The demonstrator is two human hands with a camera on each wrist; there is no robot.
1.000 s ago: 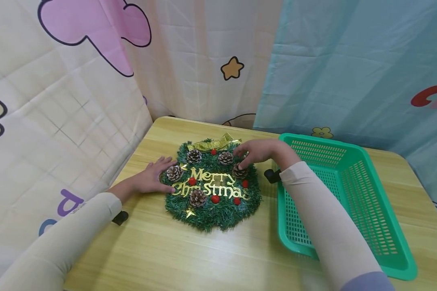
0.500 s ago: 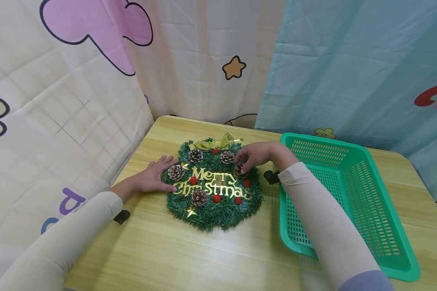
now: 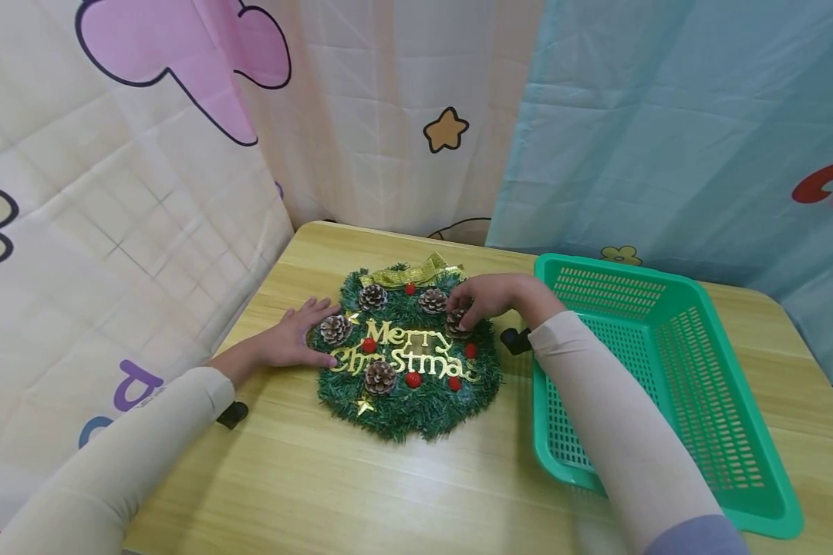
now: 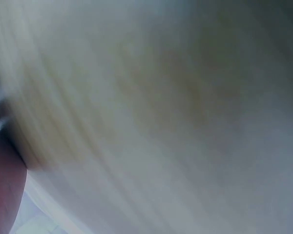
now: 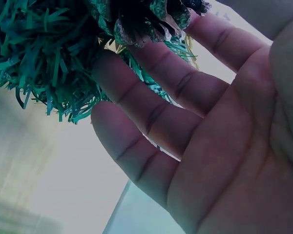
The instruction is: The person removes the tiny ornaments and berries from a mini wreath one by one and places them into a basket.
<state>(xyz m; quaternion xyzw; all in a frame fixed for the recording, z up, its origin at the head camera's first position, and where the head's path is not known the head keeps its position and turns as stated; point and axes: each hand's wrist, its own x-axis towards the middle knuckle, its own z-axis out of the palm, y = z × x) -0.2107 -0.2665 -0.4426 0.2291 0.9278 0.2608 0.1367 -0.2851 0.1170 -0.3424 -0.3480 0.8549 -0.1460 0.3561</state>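
Observation:
A green Christmas wreath [image 3: 416, 412] with gold "Merry Christmas" lettering [image 3: 416, 362] lies flat on the table. It carries several pine cones, red berries, gold stars and a gold ribbon [image 3: 406, 276]. At its left edge my left hand [image 3: 293, 339] rests with fingers spread, beside a pine cone [image 3: 335, 329]. On the upper right, my right hand [image 3: 489, 297] has thumb and fingers around another pine cone [image 3: 456, 324]. The right wrist view shows that pine cone [image 5: 141, 19] at the fingertips, against green tinsel [image 5: 39, 58]. Blur fills most of the left wrist view.
To the right, a green plastic basket [image 3: 673, 279] with slotted walls stands on the wooden table [image 3: 361, 493], under my right forearm. Printed curtains [image 3: 389, 154] hang behind the table and along its left side.
My right hand has lowered slightly, with its fingers settling around the pine cone. The left hand and the wreath keep their places; the head view has shifted a little.

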